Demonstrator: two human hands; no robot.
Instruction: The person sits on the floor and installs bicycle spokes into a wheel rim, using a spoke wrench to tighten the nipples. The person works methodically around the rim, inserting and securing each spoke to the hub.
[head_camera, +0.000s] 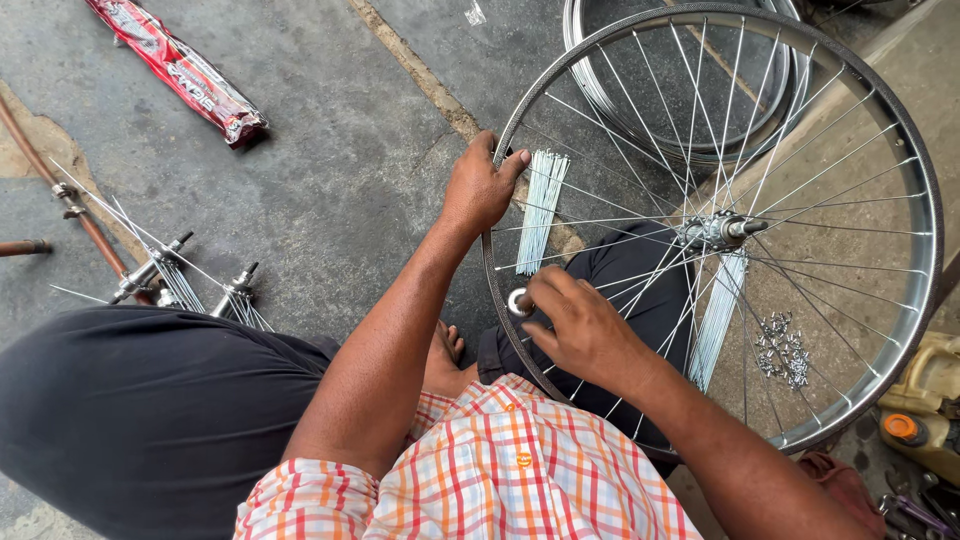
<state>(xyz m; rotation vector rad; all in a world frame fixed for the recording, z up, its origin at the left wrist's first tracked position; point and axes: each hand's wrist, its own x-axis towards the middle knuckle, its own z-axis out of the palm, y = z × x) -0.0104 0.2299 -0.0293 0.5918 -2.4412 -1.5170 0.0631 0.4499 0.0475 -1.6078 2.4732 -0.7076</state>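
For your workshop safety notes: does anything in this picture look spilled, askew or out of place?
Yes. Small metal nipples lie scattered loose on the floor inside the wheel rim, and a red packet lies crumpled on the concrete at upper left. The wheel itself looks undamaged.

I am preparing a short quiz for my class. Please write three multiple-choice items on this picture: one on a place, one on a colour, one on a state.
1. Where does the left hand grip?
A. wheel rim
B. hub
C. yellow can

2. What colour is the long packet on the floor?
A. blue
B. red
C. green

3. How is the bicycle wheel spoked?
A. bare rim
B. spokes laced to the hub
C. tyre fitted

Answers: 1 A, fingers wrap the rim; 2 B, wrapper is red; 3 B, spokes reach the hub.
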